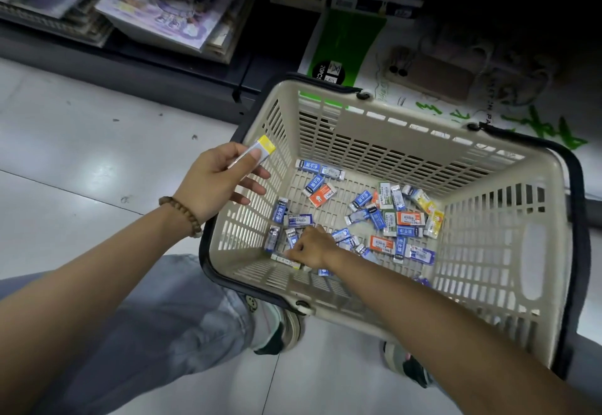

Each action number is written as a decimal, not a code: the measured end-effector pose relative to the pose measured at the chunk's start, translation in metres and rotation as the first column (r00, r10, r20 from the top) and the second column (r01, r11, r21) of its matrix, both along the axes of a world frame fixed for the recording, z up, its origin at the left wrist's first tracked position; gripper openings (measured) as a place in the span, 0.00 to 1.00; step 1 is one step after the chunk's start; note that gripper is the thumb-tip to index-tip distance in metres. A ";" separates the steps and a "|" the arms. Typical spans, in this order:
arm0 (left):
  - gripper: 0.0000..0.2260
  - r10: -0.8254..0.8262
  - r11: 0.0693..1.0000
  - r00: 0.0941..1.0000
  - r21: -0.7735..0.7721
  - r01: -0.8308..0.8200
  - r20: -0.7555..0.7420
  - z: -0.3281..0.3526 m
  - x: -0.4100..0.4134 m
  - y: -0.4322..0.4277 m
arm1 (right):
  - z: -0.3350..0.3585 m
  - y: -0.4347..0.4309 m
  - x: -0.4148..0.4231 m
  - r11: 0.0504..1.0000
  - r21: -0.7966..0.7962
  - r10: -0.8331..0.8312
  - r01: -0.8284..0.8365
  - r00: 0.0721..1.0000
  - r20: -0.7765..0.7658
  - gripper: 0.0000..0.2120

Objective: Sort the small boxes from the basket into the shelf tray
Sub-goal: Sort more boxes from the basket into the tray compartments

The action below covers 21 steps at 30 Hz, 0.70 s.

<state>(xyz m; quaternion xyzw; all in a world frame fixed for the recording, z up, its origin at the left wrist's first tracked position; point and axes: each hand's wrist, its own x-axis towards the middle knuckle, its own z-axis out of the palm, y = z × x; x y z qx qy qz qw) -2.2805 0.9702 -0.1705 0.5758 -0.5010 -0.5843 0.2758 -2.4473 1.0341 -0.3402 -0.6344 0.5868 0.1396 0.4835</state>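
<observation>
you are mid-pick. your left hand (215, 183) has its grip clamped on a yellow-and-white box (257, 152), thumb on top, held at the left rim of the basket (391, 111). your right hand (309, 246) is low on the basket floor among the small boxes (391, 219), fingers curled over the blue ones near the front corner. i cannot tell whether that grip is closed on one. next, you likely need to lift a box clear and carry both to the shelf tray, which is not in view. the shelf (146, 7) above is blurred, and your knuckles hide what lies beneath them.
</observation>
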 end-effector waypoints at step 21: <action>0.10 -0.038 0.992 0.999 -0.117 0.038 -0.001 -0.004 0.004 -0.003 | 0.070 -0.019 -0.010 0.762 0.347 -0.646 0.547 0.607 0.462 0.14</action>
